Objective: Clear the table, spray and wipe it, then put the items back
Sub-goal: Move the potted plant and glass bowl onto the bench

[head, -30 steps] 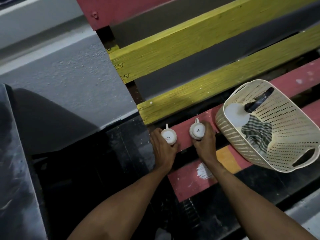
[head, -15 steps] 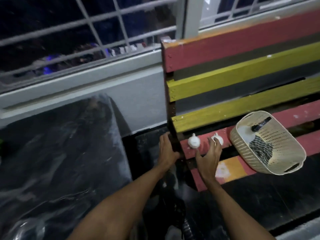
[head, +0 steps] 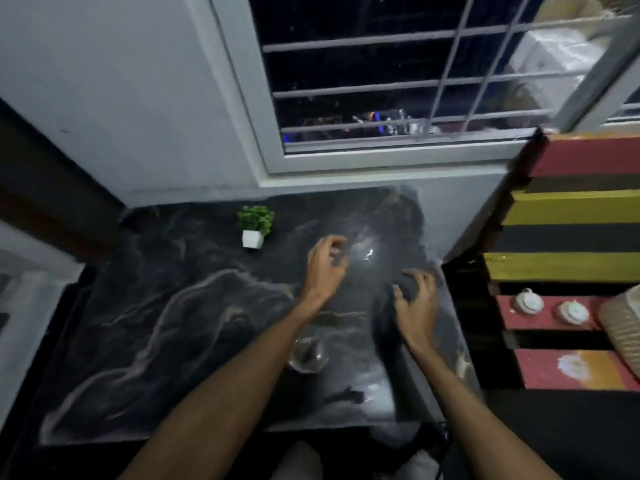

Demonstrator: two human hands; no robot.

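The dark marble table [head: 166, 323] fills the middle of the view. A small green plant in a white pot [head: 255, 226] stands near its far edge. A clear glass [head: 308, 353] stands on the table beside my left forearm. My left hand [head: 325, 266] hovers over the table with loosely curled fingers, holding nothing. My right hand [head: 415, 299] hovers to its right, fingers spread and bent, also holding nothing. Two white cups [head: 528, 301] [head: 573, 311] sit upside down on a red slat of the bench at the right.
The striped red, yellow and black bench [head: 568, 209] stands right of the table. A cream perforated basket [head: 623, 327] sits at the right edge. A barred window [head: 398, 81] and a white wall lie behind the table.
Both hands let go of the two white cups on the bench and moved left over the table. The view swung left from the bench to the table.
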